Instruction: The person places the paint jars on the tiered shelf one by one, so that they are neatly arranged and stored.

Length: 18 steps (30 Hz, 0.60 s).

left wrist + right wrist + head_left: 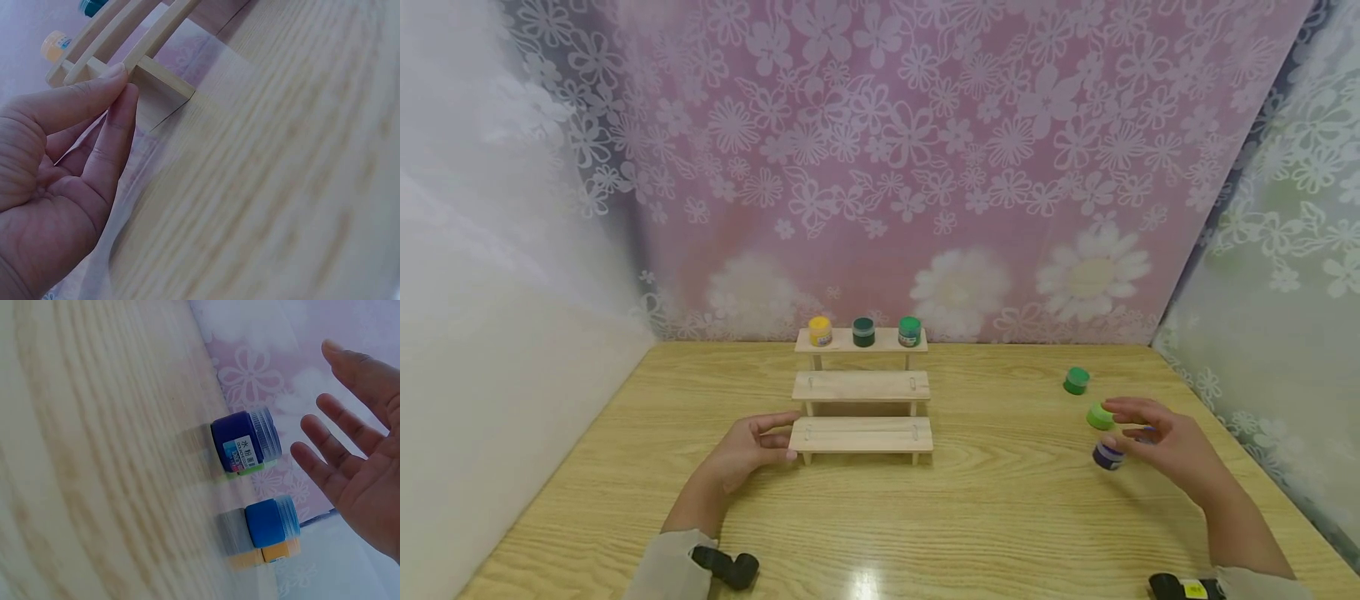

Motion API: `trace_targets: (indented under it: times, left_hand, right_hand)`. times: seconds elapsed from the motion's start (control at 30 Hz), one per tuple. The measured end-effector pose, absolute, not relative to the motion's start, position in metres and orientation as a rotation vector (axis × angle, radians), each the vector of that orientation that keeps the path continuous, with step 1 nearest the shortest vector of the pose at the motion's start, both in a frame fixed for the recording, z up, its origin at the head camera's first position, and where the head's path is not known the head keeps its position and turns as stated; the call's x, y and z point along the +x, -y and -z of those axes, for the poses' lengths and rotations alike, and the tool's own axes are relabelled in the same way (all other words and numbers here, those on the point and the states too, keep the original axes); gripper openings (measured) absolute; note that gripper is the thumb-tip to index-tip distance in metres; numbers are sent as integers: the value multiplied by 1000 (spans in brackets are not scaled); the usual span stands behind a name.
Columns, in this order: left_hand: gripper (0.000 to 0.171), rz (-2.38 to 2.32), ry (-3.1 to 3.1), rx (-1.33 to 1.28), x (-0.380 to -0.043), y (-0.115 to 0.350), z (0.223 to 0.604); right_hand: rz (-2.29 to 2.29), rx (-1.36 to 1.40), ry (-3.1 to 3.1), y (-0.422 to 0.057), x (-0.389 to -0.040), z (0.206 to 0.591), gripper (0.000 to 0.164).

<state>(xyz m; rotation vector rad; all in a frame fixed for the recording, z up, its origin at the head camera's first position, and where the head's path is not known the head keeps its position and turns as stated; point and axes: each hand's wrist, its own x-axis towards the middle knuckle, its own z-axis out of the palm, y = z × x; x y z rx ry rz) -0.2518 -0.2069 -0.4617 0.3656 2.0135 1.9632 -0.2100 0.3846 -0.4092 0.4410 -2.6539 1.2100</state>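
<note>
A three-tier wooden stand (861,435) is on the table. My left hand (741,454) is at the left end of its lowest shelf; in the left wrist view the thumb and forefinger pinch that end. On the top shelf are a yellow paint jar (820,332), a dark green paint jar (863,332) and a green paint jar (909,332). My right hand (1172,450) hovers with spread fingers over jars on the right, holding nothing. Nearest it are a dark purple paint jar (236,441) and a light green jar (1099,416). A blue paint jar (265,524) stands close by.
Farther back on the right stands another green jar (1077,381). An orange jar (274,551) shows behind the blue one in the right wrist view. A floral pink curtain (955,167) hangs behind the wood-grain table (985,517), with pale sheets at both sides.
</note>
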Motion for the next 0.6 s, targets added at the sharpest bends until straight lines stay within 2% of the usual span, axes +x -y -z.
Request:
trace_targets:
  times: [0.6]
  left_hand:
    - [73, -1967, -2014, 375, -252, 207, 462]
  right_hand:
    - [-1297, 347, 2857, -401, -213, 420, 57]
